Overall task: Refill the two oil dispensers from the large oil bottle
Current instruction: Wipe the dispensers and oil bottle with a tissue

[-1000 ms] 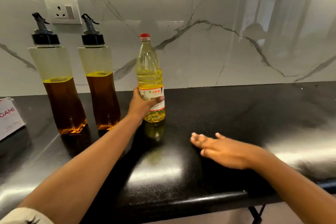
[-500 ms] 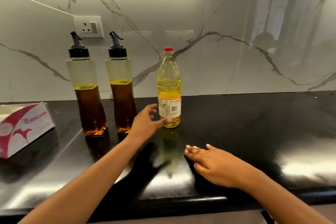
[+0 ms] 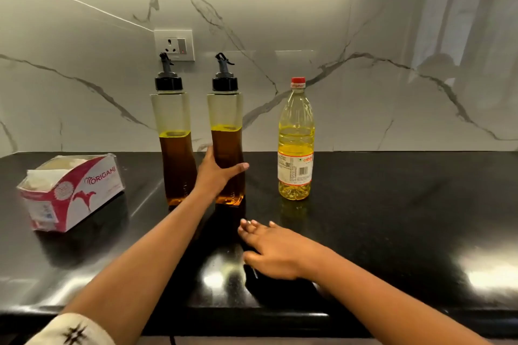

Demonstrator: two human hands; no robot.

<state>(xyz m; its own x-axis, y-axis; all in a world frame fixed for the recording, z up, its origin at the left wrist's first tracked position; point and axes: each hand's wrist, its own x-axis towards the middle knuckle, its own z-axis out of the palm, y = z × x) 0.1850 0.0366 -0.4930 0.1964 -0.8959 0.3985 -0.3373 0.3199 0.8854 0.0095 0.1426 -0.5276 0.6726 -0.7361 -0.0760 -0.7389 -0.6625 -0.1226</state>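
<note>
Large oil bottle (image 3: pixel 295 145) is seen capped; nothing is judged poured yet. At its 9 o'clock the nearer dispenser (image 3: pixel 225 115) is clasped by the left hand (image 3: pixel 215 173); the right hand (image 3: pixel 277 249) is laid flat, fingers straight.

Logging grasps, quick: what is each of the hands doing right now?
Left hand: grips the oil dispenser nearer the large oil bottle.
Right hand: open, holding nothing.

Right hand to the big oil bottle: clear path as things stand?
Probably yes. The right hand is open, low over the counter, in front of the large oil bottle, with only bare counter between. The left hand grips the right-hand dispenser, off to the side.
</note>
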